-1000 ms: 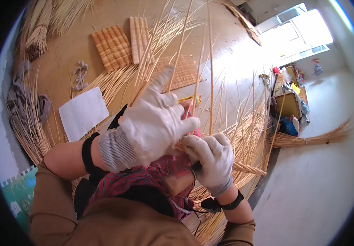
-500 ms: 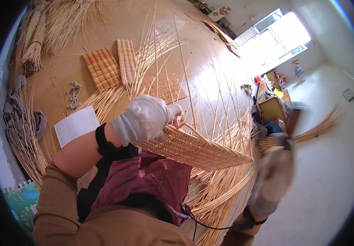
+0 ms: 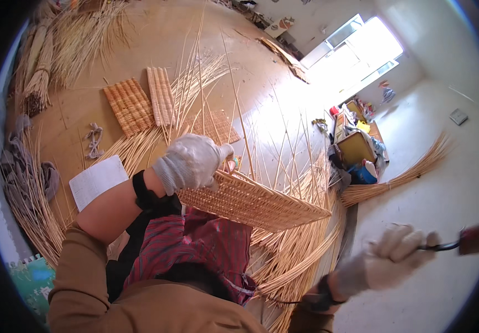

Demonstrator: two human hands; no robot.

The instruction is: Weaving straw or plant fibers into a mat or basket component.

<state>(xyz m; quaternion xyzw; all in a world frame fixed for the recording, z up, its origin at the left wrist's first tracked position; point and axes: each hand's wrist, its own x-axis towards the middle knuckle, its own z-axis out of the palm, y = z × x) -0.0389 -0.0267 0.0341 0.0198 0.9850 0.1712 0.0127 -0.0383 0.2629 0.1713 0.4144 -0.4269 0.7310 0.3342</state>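
My left hand (image 3: 189, 161), in a pale knit glove, is closed over the upper left corner of a woven wicker panel (image 3: 250, 202). The panel slants down to the right above my lap, and long thin rods (image 3: 243, 119) stand up beyond its upper edge. Something small and colourful shows by my left fingertips, too hidden to name. Out at the lower right, my gloved right hand (image 3: 400, 252) is wrapped round a tool (image 3: 472, 240) with a thin dark shank and a blurred reddish-brown block-shaped end. That tool is well apart from the panel.
Loose wicker rods (image 3: 284, 261) lie in a heap under the panel. A tied bundle (image 3: 400, 180) rests on the floor at right, near a cluttered box (image 3: 356, 151). Finished woven panels (image 3: 130, 107), a white sheet (image 3: 98, 182) and grey cloth (image 3: 28, 172) lie at left.
My right hand has swung down and to the right with the tool, away from the panel. My left hand keeps its hold on the panel; the whole view has shifted slightly.
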